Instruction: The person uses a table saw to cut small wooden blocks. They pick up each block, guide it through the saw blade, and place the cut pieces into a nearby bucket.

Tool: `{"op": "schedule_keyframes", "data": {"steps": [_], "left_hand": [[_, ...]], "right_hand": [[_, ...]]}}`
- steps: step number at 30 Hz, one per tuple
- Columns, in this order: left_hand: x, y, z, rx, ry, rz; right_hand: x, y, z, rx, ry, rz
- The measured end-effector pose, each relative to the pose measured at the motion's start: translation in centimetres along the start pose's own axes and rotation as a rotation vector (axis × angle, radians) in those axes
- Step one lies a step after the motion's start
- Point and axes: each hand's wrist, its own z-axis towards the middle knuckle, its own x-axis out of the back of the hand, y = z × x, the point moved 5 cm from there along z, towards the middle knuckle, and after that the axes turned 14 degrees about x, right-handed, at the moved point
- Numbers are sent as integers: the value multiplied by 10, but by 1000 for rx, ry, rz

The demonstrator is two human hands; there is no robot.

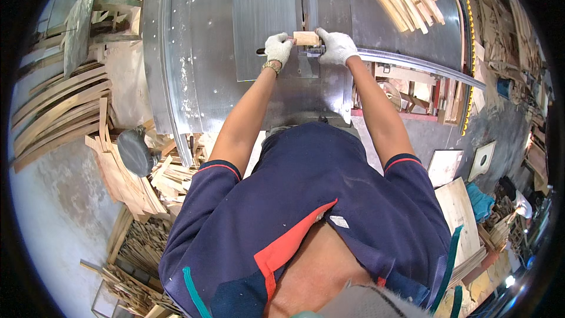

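Note:
A short pale wooden block [306, 38] lies crosswise at the narrow slot of a steel saw table [200, 35], with a metal fence rail [421, 68] running rightward from just below it. My left hand [278, 48] wears a white knitted glove and has its fingers closed at the block's left end. My right hand [335, 47], also gloved in white, grips the block's right end, its thumb down beside the metal fitting under it. Whether a blade stands in the slot is too small to tell.
Several cut wooden strips [400, 3] rest at the table's back right. Stacked curved boards [62, 106] and scrap wood [147, 259] crowd the left. A dark round object [132, 152] is at the lower left. Panels [444, 168] and a blue cloth [479, 200] are at right.

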Motion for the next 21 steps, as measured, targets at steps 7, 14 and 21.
{"op": "schedule_keyframes", "data": {"steps": [7,14,21], "left_hand": [[4,9,44,67,35,-135],[18,40,51,75,40,-140],[22,55,64,105,13,-176]], "right_hand": [[23,13,35,10,-19,3],[38,28,56,12,-17,-7],[50,35,70,14,-18,-13]]}}
